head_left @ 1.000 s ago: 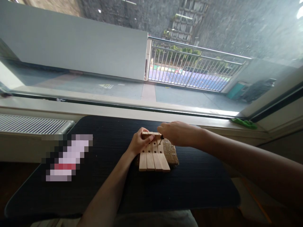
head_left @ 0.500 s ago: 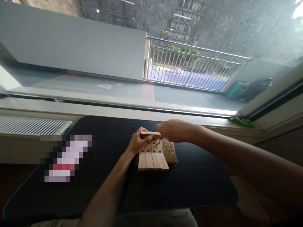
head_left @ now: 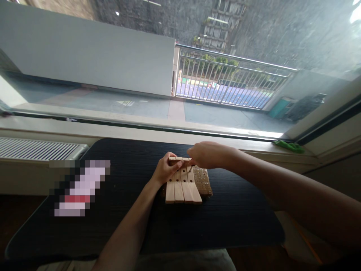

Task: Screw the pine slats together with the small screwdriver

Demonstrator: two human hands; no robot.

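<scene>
Several pale wooden slats (head_left: 182, 186) with small holes lie side by side over a brown perforated board (head_left: 202, 181) on a dark table (head_left: 135, 222). A short wooden crosspiece (head_left: 179, 159) rests across the far ends of the slats. My left hand (head_left: 165, 170) is closed on the left end of that crosspiece and the slats beneath. My right hand (head_left: 207, 155) pinches a small dark-tipped tool or screw (head_left: 190, 168) held down at the crosspiece's right end; what exactly it is I cannot make out.
A pixelated pink and white object (head_left: 80, 188) lies at the table's left. A white radiator (head_left: 36, 148) stands far left below the window sill. A green item (head_left: 290, 146) rests on the sill at right. Behind the glass are a terrace and a metal railing.
My right hand has shifted slightly left and up over the crosspiece end, and the small tool has moved with it. The left hand and the slats stay put.
</scene>
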